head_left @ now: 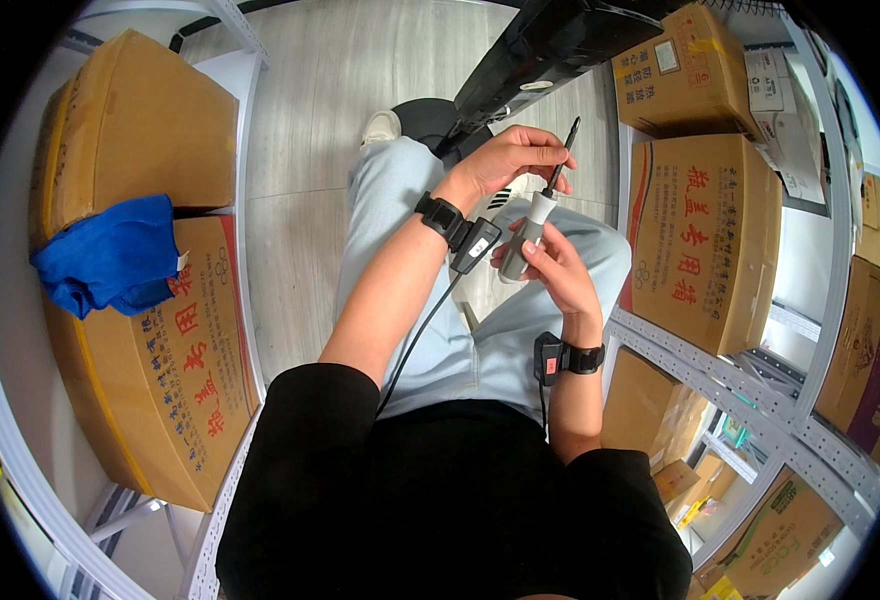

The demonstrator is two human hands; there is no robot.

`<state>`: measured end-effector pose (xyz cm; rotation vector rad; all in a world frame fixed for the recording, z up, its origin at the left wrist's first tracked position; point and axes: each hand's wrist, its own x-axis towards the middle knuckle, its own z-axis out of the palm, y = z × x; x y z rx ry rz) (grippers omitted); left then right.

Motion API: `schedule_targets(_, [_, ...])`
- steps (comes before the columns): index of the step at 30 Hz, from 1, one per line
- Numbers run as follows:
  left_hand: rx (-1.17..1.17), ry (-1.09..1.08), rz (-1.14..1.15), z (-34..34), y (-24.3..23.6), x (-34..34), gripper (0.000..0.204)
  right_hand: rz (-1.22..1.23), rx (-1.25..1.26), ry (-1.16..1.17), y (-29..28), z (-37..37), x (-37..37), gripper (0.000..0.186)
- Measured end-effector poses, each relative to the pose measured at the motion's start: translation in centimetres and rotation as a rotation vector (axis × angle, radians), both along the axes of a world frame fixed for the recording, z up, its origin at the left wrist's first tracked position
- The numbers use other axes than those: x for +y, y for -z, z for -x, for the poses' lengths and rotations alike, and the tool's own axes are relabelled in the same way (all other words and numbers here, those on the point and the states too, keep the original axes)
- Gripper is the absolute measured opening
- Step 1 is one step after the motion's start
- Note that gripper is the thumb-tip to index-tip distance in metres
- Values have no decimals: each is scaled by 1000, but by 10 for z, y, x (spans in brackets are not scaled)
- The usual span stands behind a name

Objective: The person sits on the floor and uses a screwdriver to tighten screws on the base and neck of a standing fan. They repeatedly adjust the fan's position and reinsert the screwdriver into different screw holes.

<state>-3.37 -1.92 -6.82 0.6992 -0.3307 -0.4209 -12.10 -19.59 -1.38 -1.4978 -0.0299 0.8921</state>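
A screwdriver (523, 250) with a grey handle, a white collar and a dark shaft is held at a tilt above my knees, its tip pointing up and away from me. My right hand (563, 268) is closed around the handle, thumb laid along it. Farther up, my left hand (513, 158) pinches the dark shaft between thumb and fingers, just below the tip. Black straps with small cabled boxes sit on both wrists: a left wrist device (473, 245) and a right wrist device (550, 360).
Ahead of me leans a tall black appliance (530, 75) on a round base. Cardboard boxes fill shelves on both sides, including a left box (160, 350) and a right box (705, 240). A blue cloth (110, 258) hangs over the left boxes. Below is a wood-look floor (295, 230).
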Motion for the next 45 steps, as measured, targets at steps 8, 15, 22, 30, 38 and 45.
schedule_targets(8, [-14, 1, 13, -1, 1, 1, 24, 15, -24, -47, -2, -1, 1, 36])
schedule_targets(15, [-18, 3, 18, -1, -1, 3, 24, 18, -32, -36, -1, -1, 2, 35])
schedule_targets(22, [-24, 0, 19, -1, 2, 4, 25, 10, -24, 8, -4, 1, 4, 33])
schedule_targets(30, [30, -157, 123, -1, -1, 7, 23, 8, -152, 181, -8, 4, 0, 32])
schedule_targets(38, [-94, -18, 67, -4, -2, 16, 30, -31, -80, 46, -27, 8, 14, 30])
schedule_targets(45, [-283, 140, 90, -2, -2, 14, 39, -109, -62, -36, -39, 24, 33, 29])
